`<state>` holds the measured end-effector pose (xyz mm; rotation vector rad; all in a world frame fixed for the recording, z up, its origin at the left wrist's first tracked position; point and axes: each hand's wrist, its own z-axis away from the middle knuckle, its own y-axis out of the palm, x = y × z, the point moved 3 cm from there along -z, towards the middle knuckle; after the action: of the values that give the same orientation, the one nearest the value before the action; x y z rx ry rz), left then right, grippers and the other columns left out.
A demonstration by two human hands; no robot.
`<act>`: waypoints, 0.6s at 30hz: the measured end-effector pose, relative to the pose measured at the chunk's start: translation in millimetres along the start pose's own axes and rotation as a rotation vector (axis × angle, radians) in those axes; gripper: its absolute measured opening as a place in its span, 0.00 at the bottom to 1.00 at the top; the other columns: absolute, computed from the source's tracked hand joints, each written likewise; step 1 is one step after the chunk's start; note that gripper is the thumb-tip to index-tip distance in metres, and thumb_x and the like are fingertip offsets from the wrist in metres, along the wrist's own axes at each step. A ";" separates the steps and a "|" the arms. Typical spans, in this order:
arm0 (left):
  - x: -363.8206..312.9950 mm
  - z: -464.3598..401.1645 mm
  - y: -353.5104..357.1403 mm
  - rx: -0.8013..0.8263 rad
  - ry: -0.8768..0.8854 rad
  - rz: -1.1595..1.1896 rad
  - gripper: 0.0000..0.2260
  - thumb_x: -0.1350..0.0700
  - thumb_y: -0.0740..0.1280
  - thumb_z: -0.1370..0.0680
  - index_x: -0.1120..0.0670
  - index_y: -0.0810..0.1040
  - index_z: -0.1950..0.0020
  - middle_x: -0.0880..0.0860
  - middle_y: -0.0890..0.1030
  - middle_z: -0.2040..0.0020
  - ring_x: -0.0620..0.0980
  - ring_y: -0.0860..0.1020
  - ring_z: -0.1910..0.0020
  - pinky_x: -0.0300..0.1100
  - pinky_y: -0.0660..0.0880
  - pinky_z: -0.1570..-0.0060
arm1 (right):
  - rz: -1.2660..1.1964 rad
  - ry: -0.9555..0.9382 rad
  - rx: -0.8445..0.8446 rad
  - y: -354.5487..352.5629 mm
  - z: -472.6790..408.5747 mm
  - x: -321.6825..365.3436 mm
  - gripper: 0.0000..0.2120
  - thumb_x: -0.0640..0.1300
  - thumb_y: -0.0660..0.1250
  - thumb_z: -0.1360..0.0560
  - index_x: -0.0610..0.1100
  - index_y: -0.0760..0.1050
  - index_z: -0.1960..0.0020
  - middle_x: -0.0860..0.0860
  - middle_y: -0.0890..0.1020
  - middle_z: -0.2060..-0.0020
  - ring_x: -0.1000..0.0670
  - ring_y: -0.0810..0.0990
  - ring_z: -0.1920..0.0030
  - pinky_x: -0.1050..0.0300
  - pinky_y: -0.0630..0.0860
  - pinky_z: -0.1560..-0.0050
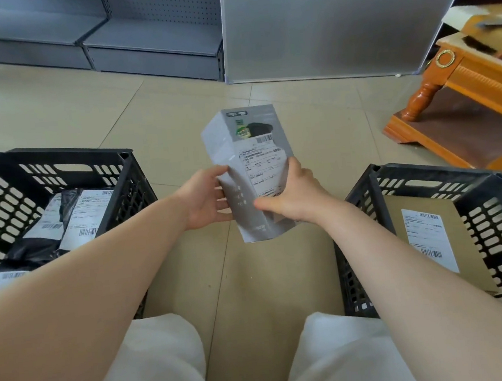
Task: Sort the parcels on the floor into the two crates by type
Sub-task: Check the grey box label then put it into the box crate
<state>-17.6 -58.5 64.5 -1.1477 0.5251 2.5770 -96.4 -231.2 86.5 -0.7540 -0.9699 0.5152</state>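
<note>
Nearest the camera, two knees in white trousers point(156, 365) frame a strip of beige tiled floor point(251, 281). Above them both bare forearms reach forward. The left hand point(205, 199) and the right hand point(292, 195) each have a closed grip on a tall grey cardboard box with a white shipping label point(248, 160), held in the air between the crates, tilted slightly, label side up. On the left stands a black slotted plastic crate point(7, 193) holding black plastic mailer bags with white labels point(64, 219). On the right a second black slotted plastic crate point(496, 229) holds a flat brown cardboard parcel with a white label point(461, 248). Farther off stand an orange wooden tabletop with a turned leg point(470, 80), a grey metal panel point(335, 22) and grey perforated shelving point(139, 33).
</note>
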 end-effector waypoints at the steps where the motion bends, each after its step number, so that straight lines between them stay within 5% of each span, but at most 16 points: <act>1: -1.5 -5.6 -3.3 -0.014 -0.002 0.074 0.20 0.44 0.61 0.21 0.55 0.75 0.36 0.56 0.81 0.44 0.57 0.80 0.45 0.59 0.74 0.38 | 0.072 -0.032 0.001 -0.9 1.0 2.5 0.56 0.64 0.75 0.37 0.51 0.46 0.21 0.45 0.64 0.31 0.42 0.65 0.30 0.42 0.71 0.34; 4: -11.2 -16.5 -16.3 -0.170 0.084 0.124 0.26 0.37 0.60 0.23 0.52 0.73 0.31 0.54 0.77 0.35 0.56 0.76 0.38 0.63 0.67 0.34 | 0.245 -0.092 0.006 -1.7 1.8 2.7 0.58 0.63 0.75 0.37 0.52 0.41 0.21 0.45 0.62 0.31 0.41 0.62 0.30 0.42 0.69 0.34; 8: -22.1 -12.5 -31.3 -0.375 0.178 -0.035 0.33 0.30 0.58 0.25 0.44 0.63 0.24 0.52 0.70 0.29 0.54 0.73 0.36 0.61 0.70 0.36 | 0.419 -0.161 -0.010 -5.9 0.1 -1.8 0.57 0.64 0.75 0.38 0.51 0.43 0.22 0.45 0.62 0.32 0.40 0.63 0.31 0.41 0.67 0.34; 14: -16.2 -10.6 -36.8 -0.158 0.011 -0.361 0.23 0.35 0.64 0.24 0.50 0.77 0.40 0.53 0.83 0.47 0.52 0.79 0.46 0.56 0.73 0.37 | 0.570 -0.317 0.018 -0.9 1.4 0.1 0.58 0.64 0.75 0.39 0.53 0.44 0.21 0.45 0.60 0.30 0.41 0.60 0.29 0.43 0.59 0.29; 18: -6.9 -12.7 -42.3 -0.150 -0.063 -0.398 0.20 0.40 0.70 0.26 0.51 0.79 0.41 0.53 0.84 0.45 0.53 0.80 0.44 0.54 0.76 0.41 | 0.538 -0.347 0.059 -3.4 2.6 0.7 0.57 0.63 0.74 0.39 0.54 0.45 0.20 0.47 0.60 0.29 0.42 0.58 0.27 0.46 0.56 0.27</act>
<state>11.5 -26.6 52.7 -1.0842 0.0759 2.3230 -98.2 -232.1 90.4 -0.8913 -1.0630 1.1682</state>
